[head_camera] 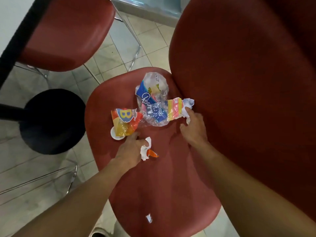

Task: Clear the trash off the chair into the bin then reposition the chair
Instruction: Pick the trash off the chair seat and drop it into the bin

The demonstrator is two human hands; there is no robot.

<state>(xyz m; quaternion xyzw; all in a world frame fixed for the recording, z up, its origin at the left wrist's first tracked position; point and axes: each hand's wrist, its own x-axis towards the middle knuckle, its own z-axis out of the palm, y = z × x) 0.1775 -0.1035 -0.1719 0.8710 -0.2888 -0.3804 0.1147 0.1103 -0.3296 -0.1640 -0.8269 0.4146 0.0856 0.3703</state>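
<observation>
Left hand [132,149] fingers curl round a crumpled white tissue with an orange scrap [147,150], index tip stretched toward the yellow-orange wrapper [125,123]. Right hand [194,128] fingers are half curled, pinching white crumpled paper [188,108] at the clear blue-printed bag [153,101], likely gathering litter for one trip. All trash lies mid-seat on the red chair [162,177]; small scrap [149,218] near the front, no bin visible.
</observation>
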